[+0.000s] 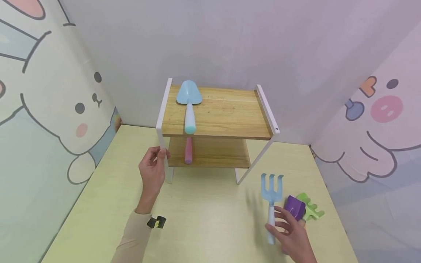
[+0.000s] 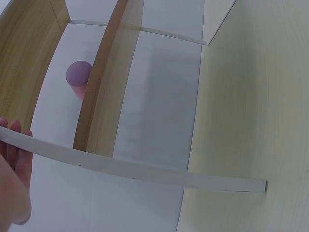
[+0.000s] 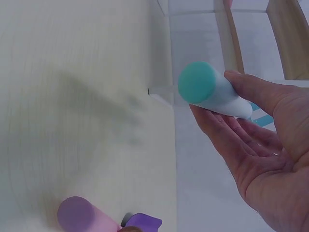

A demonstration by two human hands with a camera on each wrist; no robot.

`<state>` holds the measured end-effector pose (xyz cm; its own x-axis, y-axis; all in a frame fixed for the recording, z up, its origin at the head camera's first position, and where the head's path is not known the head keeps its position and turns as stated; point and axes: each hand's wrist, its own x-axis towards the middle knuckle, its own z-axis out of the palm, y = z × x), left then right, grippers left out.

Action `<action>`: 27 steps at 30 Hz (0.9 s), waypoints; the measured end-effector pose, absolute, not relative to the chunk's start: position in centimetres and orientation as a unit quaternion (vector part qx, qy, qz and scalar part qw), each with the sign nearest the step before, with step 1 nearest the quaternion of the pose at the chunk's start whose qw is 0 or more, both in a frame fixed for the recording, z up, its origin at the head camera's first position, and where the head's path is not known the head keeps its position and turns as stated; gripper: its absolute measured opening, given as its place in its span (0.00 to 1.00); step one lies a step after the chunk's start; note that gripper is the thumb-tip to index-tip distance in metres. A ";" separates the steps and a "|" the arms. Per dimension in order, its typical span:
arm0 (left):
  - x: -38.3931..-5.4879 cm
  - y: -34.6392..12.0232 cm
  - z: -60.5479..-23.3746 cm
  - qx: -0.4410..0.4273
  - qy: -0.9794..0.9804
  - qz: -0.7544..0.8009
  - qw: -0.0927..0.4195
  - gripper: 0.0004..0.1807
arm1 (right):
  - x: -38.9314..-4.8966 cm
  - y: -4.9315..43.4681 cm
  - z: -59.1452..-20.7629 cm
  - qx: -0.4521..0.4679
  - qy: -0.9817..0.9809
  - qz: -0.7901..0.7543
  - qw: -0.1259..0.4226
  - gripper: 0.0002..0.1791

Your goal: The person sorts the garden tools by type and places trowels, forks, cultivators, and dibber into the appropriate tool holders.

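Observation:
A light-blue toy garden fork is held by its handle in my right hand, its tines pointing away from me. In the right wrist view, thumb and fingers grip the white handle near its teal end. My left hand holds the front left white leg of a two-tier wooden shelf. On the top board lies a light-blue toy trowel, handle toward me. A pink handle sticks out from the lower board; the rest of that tool is hidden under the top board.
To the right on the pale table lie a purple shovel and a green rake, partly behind my right hand. A pink handle lies near them in the right wrist view. Cartoon-printed walls stand at the back and sides.

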<state>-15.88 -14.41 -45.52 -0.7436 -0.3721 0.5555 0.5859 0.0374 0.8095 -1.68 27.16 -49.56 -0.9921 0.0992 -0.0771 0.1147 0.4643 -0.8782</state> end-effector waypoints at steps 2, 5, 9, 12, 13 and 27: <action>-15.9 -14.4 -45.5 -0.083 -0.629 -0.690 0.348 0.09 | -1.6 26.9 -49.3 0.059 0.853 -0.518 0.008 0.32; -15.8 -14.3 -45.4 -0.079 -0.626 -0.694 0.346 0.08 | -1.7 26.5 -48.8 0.054 0.848 -0.528 0.011 0.32; -15.8 -14.4 -45.4 -0.079 -0.630 -0.691 0.347 0.09 | -1.8 26.1 -48.4 0.034 0.846 -0.532 0.005 0.31; -15.8 -14.4 -45.5 -0.080 -0.632 -0.688 0.347 0.10 | -1.9 25.8 -48.1 0.007 0.849 -0.529 -0.005 0.31; -15.8 -14.4 -45.5 -0.079 -0.635 -0.686 0.346 0.10 | -1.9 25.6 -48.1 -0.002 0.850 -0.527 -0.008 0.30; -15.8 -14.4 -45.5 -0.080 -0.631 -0.690 0.346 0.10 | -2.6 24.1 -47.2 -0.066 0.846 -0.529 -0.013 0.30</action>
<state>-15.84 -14.35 -45.54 -0.7484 -0.3760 0.5464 0.5778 0.0351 0.8155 -2.59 24.13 -47.17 -0.9909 -0.0980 0.0927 -0.1263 0.4319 -0.8931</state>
